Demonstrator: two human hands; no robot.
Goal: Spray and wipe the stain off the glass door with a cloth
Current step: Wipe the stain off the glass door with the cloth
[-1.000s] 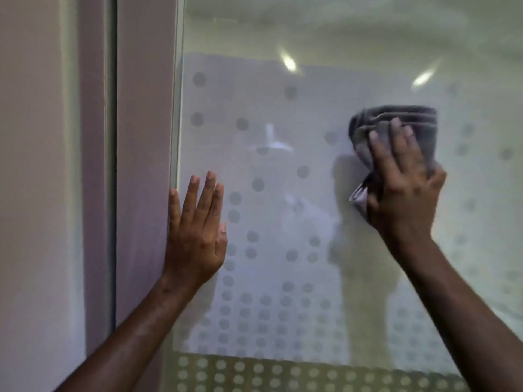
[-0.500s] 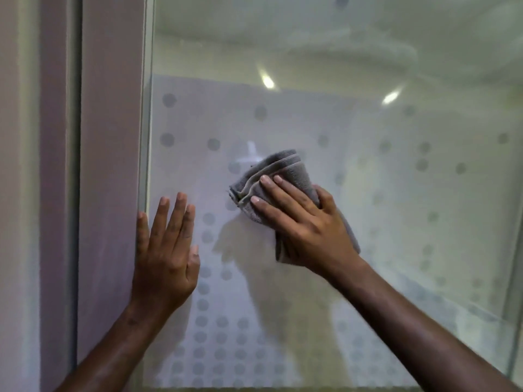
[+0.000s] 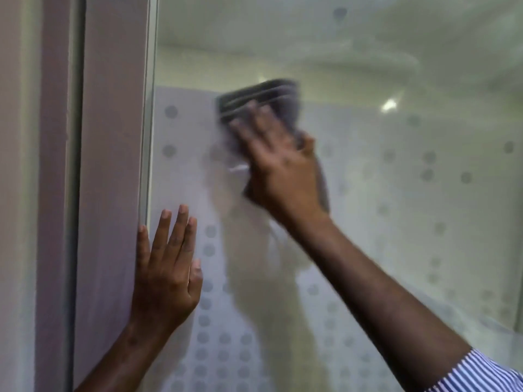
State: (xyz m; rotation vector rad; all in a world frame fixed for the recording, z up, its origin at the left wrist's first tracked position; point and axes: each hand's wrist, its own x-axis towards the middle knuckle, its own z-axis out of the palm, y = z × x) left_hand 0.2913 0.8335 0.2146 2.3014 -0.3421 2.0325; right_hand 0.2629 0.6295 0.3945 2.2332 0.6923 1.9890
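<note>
Our right hand (image 3: 283, 171), fingers spread, presses the soft, light folded cloth (image 3: 260, 97) flat on the glass door (image 3: 396, 193) near its left edge, our left hand (image 3: 167, 267) lies spread flat below, and we judge a broad palm hold suits it.

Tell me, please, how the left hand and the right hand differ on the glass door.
The left hand lies bare and flat by the left edge of the glass door; the right hand presses a grey cloth higher up. The left hand looks sharp, the right hand motion-blurred. Both have straight fingers.
</note>
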